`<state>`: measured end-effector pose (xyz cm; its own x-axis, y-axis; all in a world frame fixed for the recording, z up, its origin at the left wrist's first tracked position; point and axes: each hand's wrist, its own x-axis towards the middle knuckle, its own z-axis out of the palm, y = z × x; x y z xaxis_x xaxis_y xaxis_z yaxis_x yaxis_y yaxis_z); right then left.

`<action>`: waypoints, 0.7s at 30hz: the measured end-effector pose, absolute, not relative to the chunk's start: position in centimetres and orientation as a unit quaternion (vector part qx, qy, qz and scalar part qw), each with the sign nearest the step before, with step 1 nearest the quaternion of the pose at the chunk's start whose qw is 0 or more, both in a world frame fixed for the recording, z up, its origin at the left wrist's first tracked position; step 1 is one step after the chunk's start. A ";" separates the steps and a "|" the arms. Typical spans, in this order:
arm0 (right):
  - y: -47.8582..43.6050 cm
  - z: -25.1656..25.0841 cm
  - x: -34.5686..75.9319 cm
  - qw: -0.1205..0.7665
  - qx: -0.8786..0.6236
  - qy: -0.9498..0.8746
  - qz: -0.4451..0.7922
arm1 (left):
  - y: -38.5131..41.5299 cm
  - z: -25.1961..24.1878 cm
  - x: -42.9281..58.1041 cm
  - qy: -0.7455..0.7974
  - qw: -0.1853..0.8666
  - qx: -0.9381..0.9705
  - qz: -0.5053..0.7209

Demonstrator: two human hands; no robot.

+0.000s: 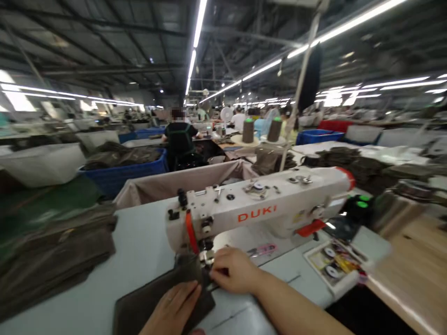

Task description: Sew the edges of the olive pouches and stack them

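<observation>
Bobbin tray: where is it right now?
In the head view, the bobbin tray sits right of centre on the pale sewing table, to the right of the right hand and just below the machine's red lever.

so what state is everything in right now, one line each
dark fabric: lying flat
left grip: laid on the dark fabric, fingers extended
right grip: fingers curled; whether pinching fabric, unclear
sewing machine: upright; running or not, unclear
parts tray: open, holding bobbins
thread cones: upright
left blue bin: open, heaped with cloth
ceiling lights: lit
</observation>
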<state>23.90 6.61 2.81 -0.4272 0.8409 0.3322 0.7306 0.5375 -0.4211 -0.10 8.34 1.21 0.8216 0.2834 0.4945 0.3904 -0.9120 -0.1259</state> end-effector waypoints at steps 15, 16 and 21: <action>5.4 2.3 24.5 0.285 -0.407 -0.850 0.179 | 5.1 1.8 1.1 -0.241 -0.011 -0.948 -0.206; 5.4 2.1 24.5 0.282 -0.403 -0.853 0.173 | 5.2 1.6 1.2 -0.235 -0.013 -0.949 -0.208; 5.3 1.7 24.2 0.262 -0.396 -0.866 0.156 | 5.7 1.2 1.4 -0.214 -0.021 -0.951 -0.224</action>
<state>24.23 5.30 1.66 -0.5501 0.7671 0.3300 0.6039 0.6384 -0.4772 1.36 5.70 1.25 0.8082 0.4168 0.4160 0.3980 -0.9073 0.1359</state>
